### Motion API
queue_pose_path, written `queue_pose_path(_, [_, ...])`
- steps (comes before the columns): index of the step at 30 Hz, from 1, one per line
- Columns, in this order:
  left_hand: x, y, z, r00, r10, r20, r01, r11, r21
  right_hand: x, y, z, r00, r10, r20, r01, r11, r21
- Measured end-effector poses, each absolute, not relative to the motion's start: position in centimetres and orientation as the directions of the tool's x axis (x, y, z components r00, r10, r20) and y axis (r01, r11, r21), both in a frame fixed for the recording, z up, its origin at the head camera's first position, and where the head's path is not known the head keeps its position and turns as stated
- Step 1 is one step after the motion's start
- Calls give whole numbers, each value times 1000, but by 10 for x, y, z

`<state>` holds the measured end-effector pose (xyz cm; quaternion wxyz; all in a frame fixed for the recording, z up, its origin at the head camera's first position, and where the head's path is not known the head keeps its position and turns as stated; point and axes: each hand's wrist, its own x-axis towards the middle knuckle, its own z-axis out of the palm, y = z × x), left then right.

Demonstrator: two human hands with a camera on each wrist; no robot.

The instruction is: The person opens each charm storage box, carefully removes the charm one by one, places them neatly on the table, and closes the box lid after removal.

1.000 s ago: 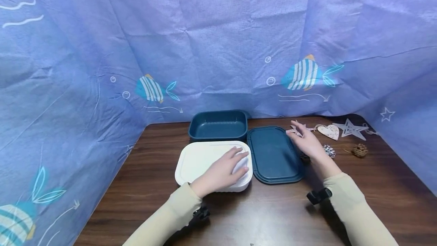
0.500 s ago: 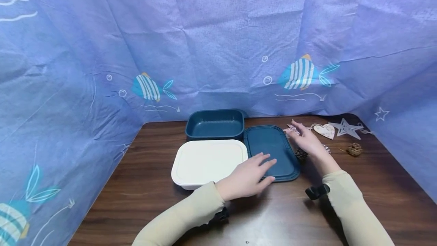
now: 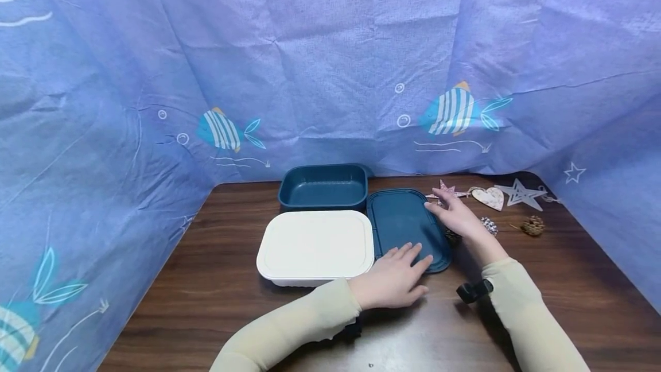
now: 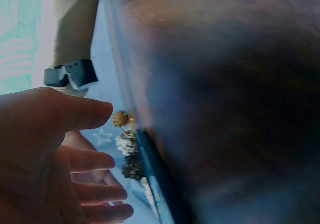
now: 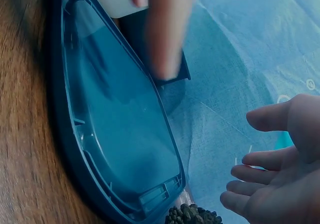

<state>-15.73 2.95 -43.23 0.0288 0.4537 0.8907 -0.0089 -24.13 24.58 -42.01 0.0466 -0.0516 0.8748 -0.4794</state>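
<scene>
A dark blue lid (image 3: 404, 220) lies on the table, and in the right wrist view its raised rim (image 5: 67, 103) faces the camera. My left hand (image 3: 393, 280) hovers over the lid's near end with fingers spread and straight. In the left wrist view the left hand's thumb and fingers (image 4: 95, 194) hold nothing. At the lid's far right side is my right hand (image 3: 457, 221), fingers loosely bent and the palm turned inward. The right wrist view shows this hand (image 5: 280, 166) apart from the lid, with a blurred left finger (image 5: 167, 38) above.
A white lidded box (image 3: 315, 245) stands left of the lid, with an open blue container (image 3: 325, 193) behind it. To the right lie a pink star (image 3: 446, 189), a white heart (image 3: 488, 197), a silver star (image 3: 521, 194) and several pinecones (image 3: 533, 225). A printed cloth (image 3: 330, 73) hangs behind.
My left hand has moved right, off the white box and over to the blue lid's near end. The right hand has stayed near the lid's right side, shifting slightly.
</scene>
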Motion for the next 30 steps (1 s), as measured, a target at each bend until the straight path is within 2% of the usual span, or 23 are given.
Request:
queue_pose_path(8, [-161,30,-441,-589,792,-159,804,594,-20,-243,242,-422,-987,-150,-53,-38,545,-838])
queue_pose_path(16, [-162,31,-444,-589,787,-180,805,592,-47,-244,240,-423,-979,-181,-97,-19,552,-834])
queue_pose_path(24, [-158,33,-446,-567,802,-187,823,564,-75,-254,247,-427,-975,-206,-78,-69,623,-779])
queue_pose_path(30, [-154,26,-444,-537,822,-191,842,535,-67,-270,240,-424,-958,-272,-93,-134,709,-693])
